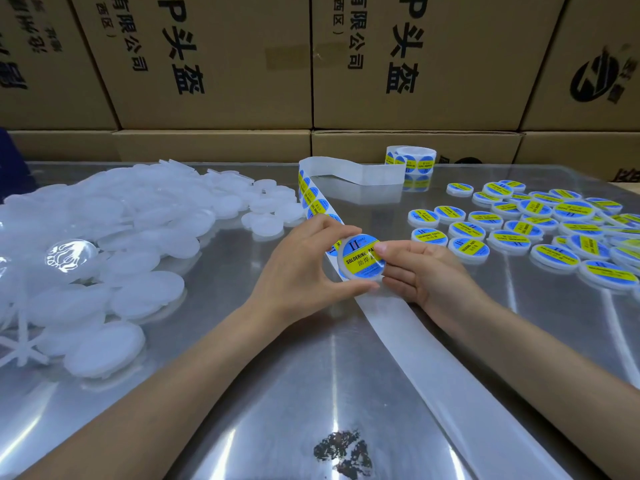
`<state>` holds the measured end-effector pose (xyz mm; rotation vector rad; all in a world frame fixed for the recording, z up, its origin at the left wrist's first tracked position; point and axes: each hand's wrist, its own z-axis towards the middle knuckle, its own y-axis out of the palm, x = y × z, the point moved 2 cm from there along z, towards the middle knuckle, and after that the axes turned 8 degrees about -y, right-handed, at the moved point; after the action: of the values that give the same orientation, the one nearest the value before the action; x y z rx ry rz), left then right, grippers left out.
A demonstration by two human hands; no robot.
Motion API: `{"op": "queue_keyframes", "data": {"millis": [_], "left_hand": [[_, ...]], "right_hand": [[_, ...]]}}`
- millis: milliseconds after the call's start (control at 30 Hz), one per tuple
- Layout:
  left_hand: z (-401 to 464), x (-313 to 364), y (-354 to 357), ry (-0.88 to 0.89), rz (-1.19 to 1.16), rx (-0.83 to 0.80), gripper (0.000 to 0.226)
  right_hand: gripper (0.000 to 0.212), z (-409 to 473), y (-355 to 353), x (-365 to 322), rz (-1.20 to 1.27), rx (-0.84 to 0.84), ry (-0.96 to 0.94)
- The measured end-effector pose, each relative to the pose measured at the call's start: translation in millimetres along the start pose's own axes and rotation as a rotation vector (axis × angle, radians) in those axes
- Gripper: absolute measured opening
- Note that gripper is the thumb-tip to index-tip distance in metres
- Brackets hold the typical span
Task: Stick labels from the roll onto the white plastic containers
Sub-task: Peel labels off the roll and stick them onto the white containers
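both hands (304, 258) (412, 271) are gripping one light, stiff container (360, 259), fingers clamped on its rim, right thumb pressing label (362, 254).

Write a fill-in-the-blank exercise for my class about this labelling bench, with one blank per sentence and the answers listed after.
1. The container held in both hands already carries a blue and ____ label.
2. The pile of unlabelled containers lies to the person's ____.
3. The label roll stands at the far edge of the table, in front of the cardboard ____.
4. The left hand and right hand hold the container above the emptied backing ____.

Answers: yellow; left; boxes; strip
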<state>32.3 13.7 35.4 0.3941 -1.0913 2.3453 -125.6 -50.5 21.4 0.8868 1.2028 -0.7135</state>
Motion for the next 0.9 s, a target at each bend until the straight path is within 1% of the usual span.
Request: {"op": "queue_keyframes", "data": {"millis": [267,333,433,500,567,733,767,800,867,900], "left_hand": [[0,3,-1,-0.015,0.005,0.013,0.058],[0,5,-2,-0.027,0.002,0.027,0.057],[0,7,-3,-0.025,0.006,0.061,0.056],[1,8,-4,-0.022,0.011,0.085,0.056],[1,8,-5,-0.020,0.016,0.098,0.056],[1,6,-4,-0.018,0.023,0.099,0.053],[1,5,-4,-0.015,0.029,0.092,0.053],[1,5,-4,-0.010,0.038,0.082,0.053],[0,3,-5,0.002,0.054,0.061,0.055],[-1,3,-5,0.007,0.054,0.052,0.054]], "right_hand": [[0.006,-1,2,1,-0.037,0.035,-0.045],[0.003,-1,3,-2,-0.112,0.066,-0.125],[0.005,-2,8,-11,-0.302,0.086,-0.365],[0.006,-4,10,-14,-0.365,0.072,-0.471],[0.007,-5,10,-16,-0.429,0.048,-0.520],[0.011,-5,12,-15,-0.536,-0.051,-0.514],[0.017,-4,12,-15,-0.542,-0.069,-0.505],[0.031,-3,11,-14,-0.538,-0.089,-0.488],[0.068,-1,8,-13,-0.501,-0.129,-0.437],[0.076,0,8,-12,-0.494,-0.142,-0.409]]}}
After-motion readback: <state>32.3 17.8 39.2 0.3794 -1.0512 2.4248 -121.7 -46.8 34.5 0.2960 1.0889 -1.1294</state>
